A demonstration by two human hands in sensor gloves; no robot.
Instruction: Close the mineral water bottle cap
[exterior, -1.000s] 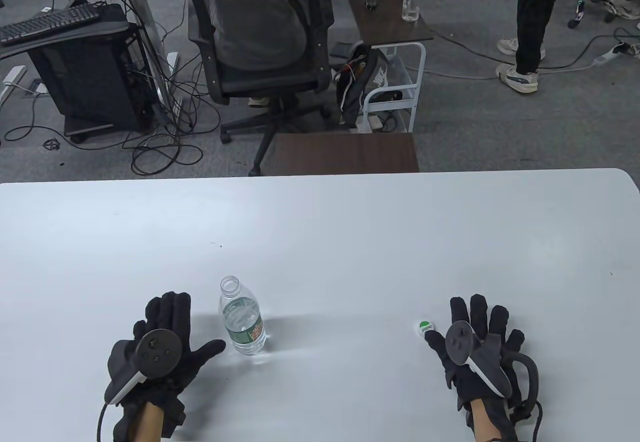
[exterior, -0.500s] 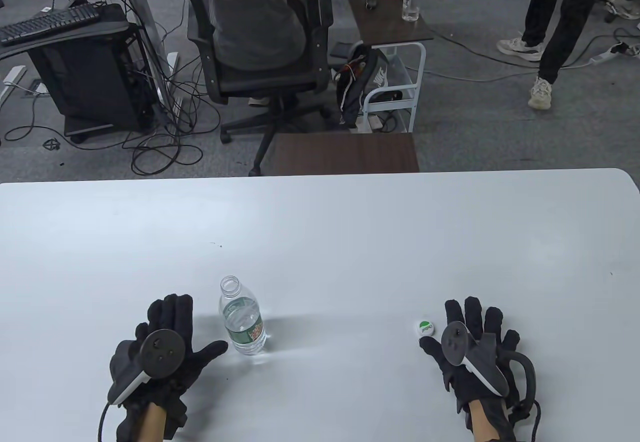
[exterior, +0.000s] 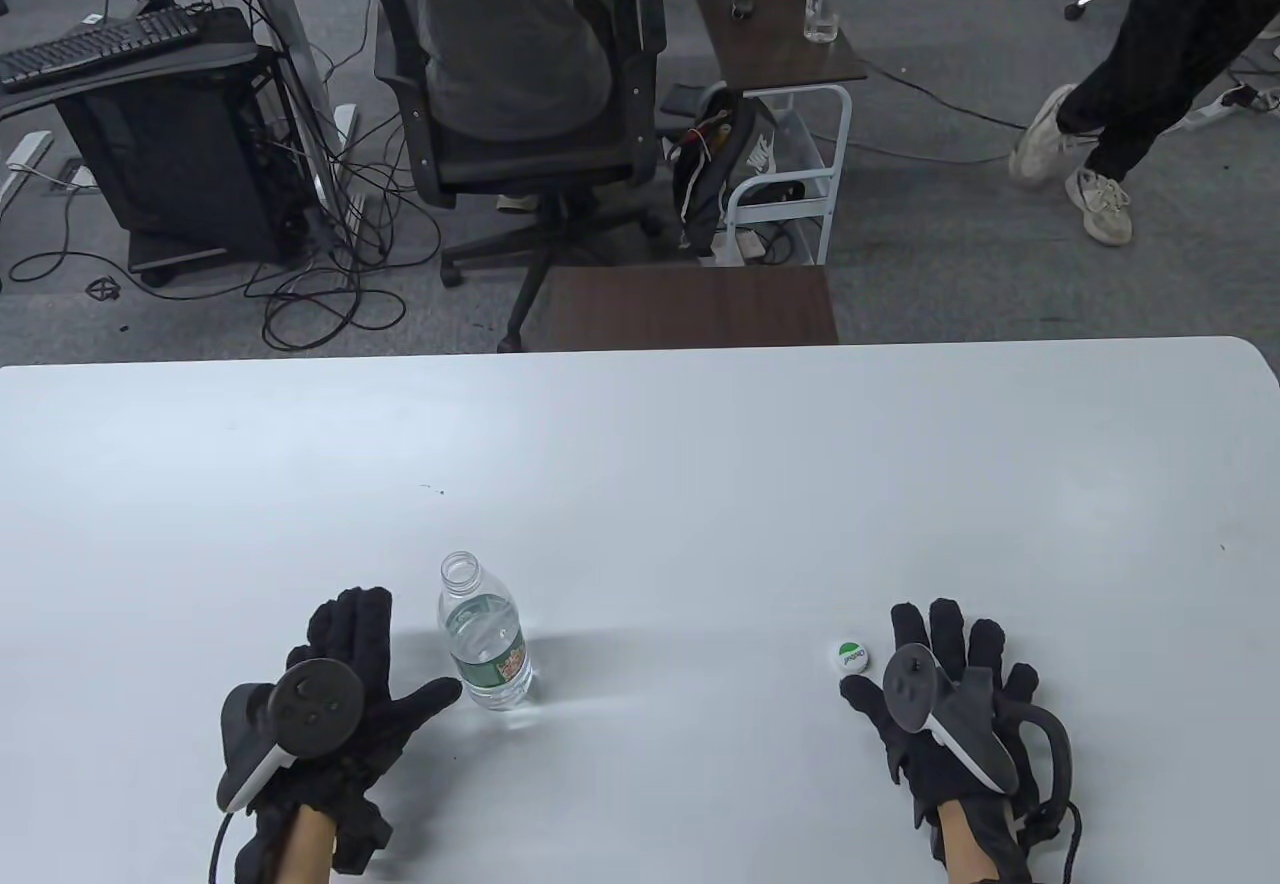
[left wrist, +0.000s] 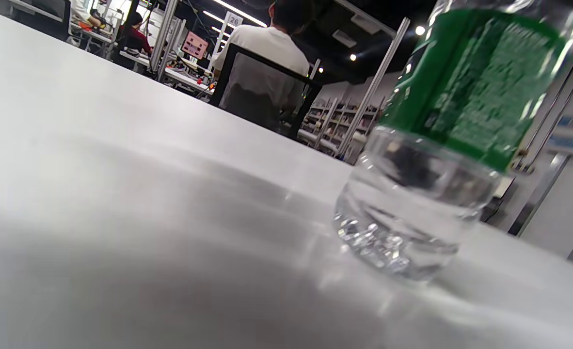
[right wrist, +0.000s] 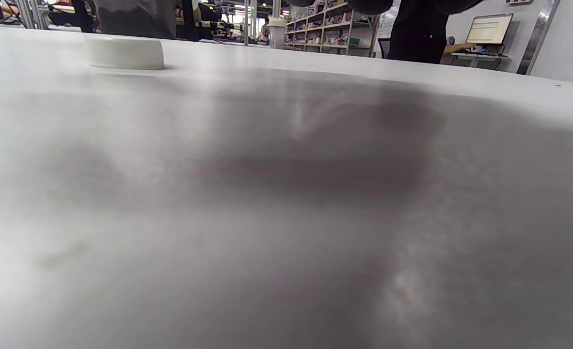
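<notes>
A clear water bottle (exterior: 484,639) with a green label stands upright and uncapped on the white table (exterior: 640,464). Its base and label fill the right of the left wrist view (left wrist: 427,160). Its white cap with a green top (exterior: 852,656) lies on the table at the right, and shows far left in the right wrist view (right wrist: 125,53). My left hand (exterior: 350,669) lies flat and open just left of the bottle, thumb near its base, apart from it. My right hand (exterior: 945,674) lies flat and open just right of the cap, thumb close below it.
The table's far edge runs across the middle of the table view. Beyond it stand an office chair (exterior: 520,94), a small brown side table (exterior: 690,304) and a white cart (exterior: 790,154). A person (exterior: 1150,54) walks at the far right.
My left hand has shifted slightly right and forward toward the bottle. My right hand drew back a little, uncovering the cap's right side. The person in the background walked right.
</notes>
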